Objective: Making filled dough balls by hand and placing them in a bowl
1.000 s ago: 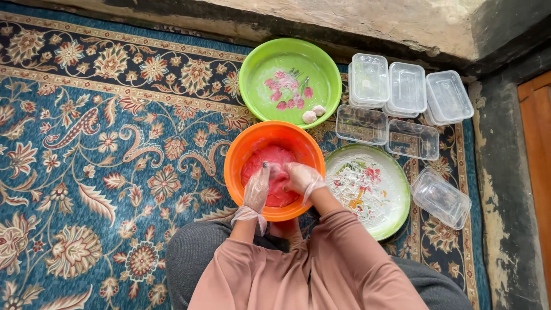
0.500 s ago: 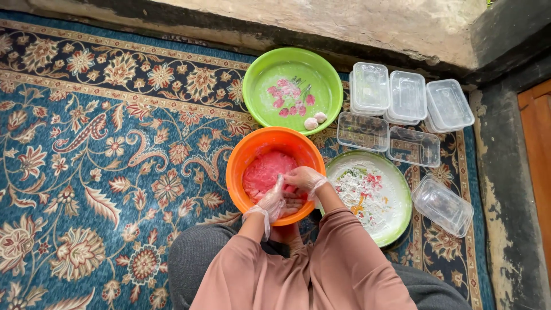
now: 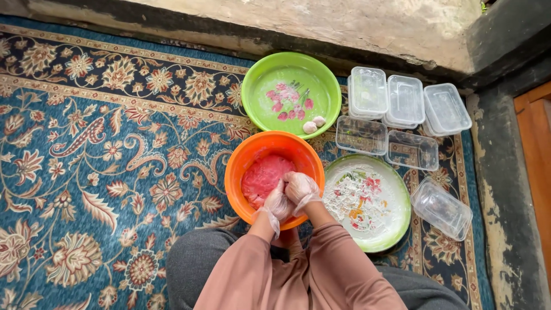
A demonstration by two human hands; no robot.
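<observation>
An orange bowl (image 3: 250, 157) sits on the carpet in front of my knees, holding a mass of pink dough (image 3: 263, 174). Both my hands wear thin clear plastic gloves. My left hand (image 3: 278, 202) and my right hand (image 3: 301, 188) are pressed together over the near right side of the bowl, fingers curled against each other. Whatever sits between the palms is hidden.
A green bowl (image 3: 321, 86) beyond holds two small pale balls (image 3: 314, 124). A floured green-rimmed plate (image 3: 396, 229) lies to the right. Several clear plastic containers (image 3: 405, 100) stand at the back right. A stone wall base runs along the top, patterned blue carpet to the left.
My hands have drawn back from the pink dough to the near right rim and come together, palm against palm.
</observation>
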